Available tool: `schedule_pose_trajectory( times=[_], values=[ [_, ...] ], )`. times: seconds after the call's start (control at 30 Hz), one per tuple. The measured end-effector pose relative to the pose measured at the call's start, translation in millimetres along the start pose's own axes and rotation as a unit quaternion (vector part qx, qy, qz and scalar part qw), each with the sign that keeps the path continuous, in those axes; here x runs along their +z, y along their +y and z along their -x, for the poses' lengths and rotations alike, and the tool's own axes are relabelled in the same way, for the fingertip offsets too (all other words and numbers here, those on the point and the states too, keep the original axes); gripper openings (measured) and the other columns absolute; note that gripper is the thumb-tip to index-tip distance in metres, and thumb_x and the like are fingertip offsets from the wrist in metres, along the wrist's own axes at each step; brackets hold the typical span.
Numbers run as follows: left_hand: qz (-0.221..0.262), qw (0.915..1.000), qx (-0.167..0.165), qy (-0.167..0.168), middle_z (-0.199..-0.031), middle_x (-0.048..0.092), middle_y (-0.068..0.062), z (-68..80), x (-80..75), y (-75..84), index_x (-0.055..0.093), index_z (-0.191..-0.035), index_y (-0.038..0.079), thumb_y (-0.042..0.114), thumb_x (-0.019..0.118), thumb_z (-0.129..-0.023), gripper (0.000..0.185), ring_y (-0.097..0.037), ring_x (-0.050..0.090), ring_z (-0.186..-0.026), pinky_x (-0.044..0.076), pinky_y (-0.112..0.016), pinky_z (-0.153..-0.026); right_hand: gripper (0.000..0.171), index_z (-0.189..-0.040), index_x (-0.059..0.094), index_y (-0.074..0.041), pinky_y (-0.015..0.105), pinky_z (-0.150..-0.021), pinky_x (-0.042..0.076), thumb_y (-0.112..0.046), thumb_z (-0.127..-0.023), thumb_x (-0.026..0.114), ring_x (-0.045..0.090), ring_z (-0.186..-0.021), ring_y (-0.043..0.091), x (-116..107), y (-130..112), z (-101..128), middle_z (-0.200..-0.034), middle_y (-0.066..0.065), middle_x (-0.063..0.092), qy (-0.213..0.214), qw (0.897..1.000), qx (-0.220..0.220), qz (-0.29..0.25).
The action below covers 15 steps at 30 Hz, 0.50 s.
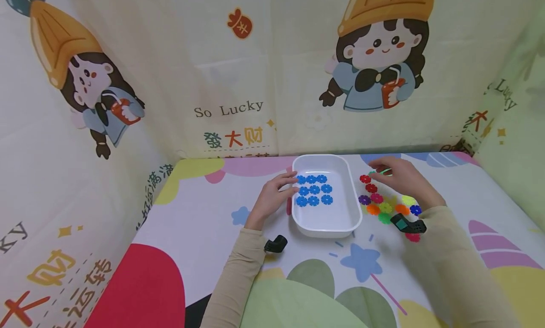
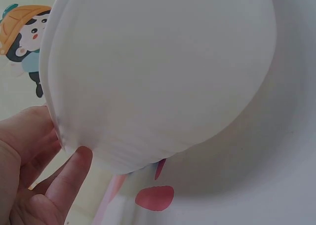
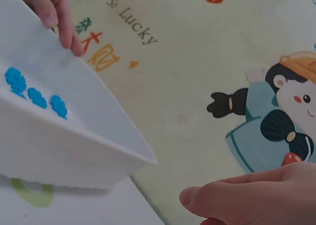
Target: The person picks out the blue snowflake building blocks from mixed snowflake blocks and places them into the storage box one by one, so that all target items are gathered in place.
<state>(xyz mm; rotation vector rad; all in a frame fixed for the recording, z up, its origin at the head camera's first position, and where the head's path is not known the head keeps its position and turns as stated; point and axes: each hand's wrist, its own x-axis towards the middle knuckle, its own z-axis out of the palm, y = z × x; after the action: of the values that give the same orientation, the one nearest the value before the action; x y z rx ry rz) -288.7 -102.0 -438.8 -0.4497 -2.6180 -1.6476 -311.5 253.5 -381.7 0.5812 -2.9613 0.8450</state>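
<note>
In the head view my left hand [image 1: 272, 198] holds the left rim of a white tray [image 1: 351, 209]. Its thumb presses the outer wall in the left wrist view, with the fingers at the rim. Inside the tray lie several blue flower-shaped discs [image 1: 314, 190] in three rows. My right hand [image 1: 400, 176] is over the far end of a loose group of coloured discs, near a red disc [image 1: 364, 179]. Green shows around its thumb and fingers; I cannot tell whether it grips a piece. The right wrist view shows only part of that hand [image 3: 256, 198].
Right of the tray lie more discs, among them a purple one [image 1: 364, 199], an orange one [image 1: 373, 209] and a green one [image 1: 384, 218]. Dark wrist cameras sit on both sleeves. A printed cloth covers the table [image 1: 204, 214], and a patterned curtain [image 1: 298, 105] hangs behind it.
</note>
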Motion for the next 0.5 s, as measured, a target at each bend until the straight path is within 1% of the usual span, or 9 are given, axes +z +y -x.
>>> schedule_pose_trajectory(
  times=[0.13,0.2,0.27,0.4,0.43,0.5],
  values=[
    [0.003,1.0000,0.002,0.002,-0.144,0.050,0.011,-0.6,0.5,-1.2,0.066,-0.126,0.007,0.026,0.068,-0.093,0.038,-0.016,0.035,-0.141,0.040,-0.044,-0.108,0.046,-0.131,0.055,0.002,0.057,-0.091,0.050,-0.022,-0.093,0.067,0.054,-0.112,0.041,-6.2,18.0,6.2,-0.126,0.026,0.056,0.006,0.999,0.031,0.004],
    [0.006,1.0000,0.001,0.003,-0.143,0.050,0.011,-0.7,0.7,-1.0,0.066,-0.126,0.007,0.025,0.068,-0.093,0.038,-0.015,0.035,-0.141,0.040,-0.045,-0.108,0.048,-0.132,0.054,0.003,0.057,-0.089,0.051,-0.021,-0.093,0.068,0.052,-0.113,0.043,-9.4,27.4,9.3,-0.127,0.027,0.055,0.000,0.999,0.048,0.007],
    [0.007,1.0000,-0.001,0.003,-0.143,0.051,0.012,-0.4,0.3,-0.5,0.066,-0.126,0.007,0.025,0.068,-0.093,0.037,-0.015,0.035,-0.141,0.040,-0.045,-0.108,0.051,-0.134,0.052,0.003,0.053,-0.084,0.055,-0.022,-0.093,0.067,0.050,-0.114,0.045,-12.6,37.0,12.4,-0.127,0.028,0.053,-0.015,0.997,0.074,0.002],
    [0.007,1.0000,-0.005,0.002,-0.143,0.051,0.012,0.1,0.2,0.6,0.066,-0.126,0.007,0.025,0.068,-0.093,0.038,-0.015,0.034,-0.141,0.039,-0.045,-0.108,0.058,-0.138,0.045,0.005,0.045,-0.074,0.058,-0.028,-0.094,0.065,0.047,-0.112,0.046,-18.4,55.5,20.0,-0.128,0.032,0.048,-0.052,0.989,0.135,-0.010],
    [0.007,1.0000,-0.006,0.002,-0.143,0.051,0.012,0.2,0.2,0.9,0.066,-0.126,0.007,0.025,0.068,-0.093,0.038,-0.015,0.034,-0.141,0.039,-0.045,-0.109,0.060,-0.139,0.044,0.006,0.044,-0.072,0.058,-0.029,-0.094,0.064,0.048,-0.110,0.046,-19.1,60.2,22.0,-0.128,0.033,0.047,-0.059,0.987,0.150,-0.011],
    [0.005,1.0000,-0.008,0.003,-0.143,0.050,0.013,0.1,0.4,1.2,0.066,-0.126,0.008,0.026,0.068,-0.093,0.038,-0.014,0.035,-0.141,0.039,-0.044,-0.109,0.064,-0.140,0.041,0.007,0.046,-0.073,0.057,-0.032,-0.094,0.063,0.050,-0.108,0.046,-19.6,68.7,26.0,-0.129,0.034,0.045,-0.068,0.982,0.175,-0.014]
  ],
)
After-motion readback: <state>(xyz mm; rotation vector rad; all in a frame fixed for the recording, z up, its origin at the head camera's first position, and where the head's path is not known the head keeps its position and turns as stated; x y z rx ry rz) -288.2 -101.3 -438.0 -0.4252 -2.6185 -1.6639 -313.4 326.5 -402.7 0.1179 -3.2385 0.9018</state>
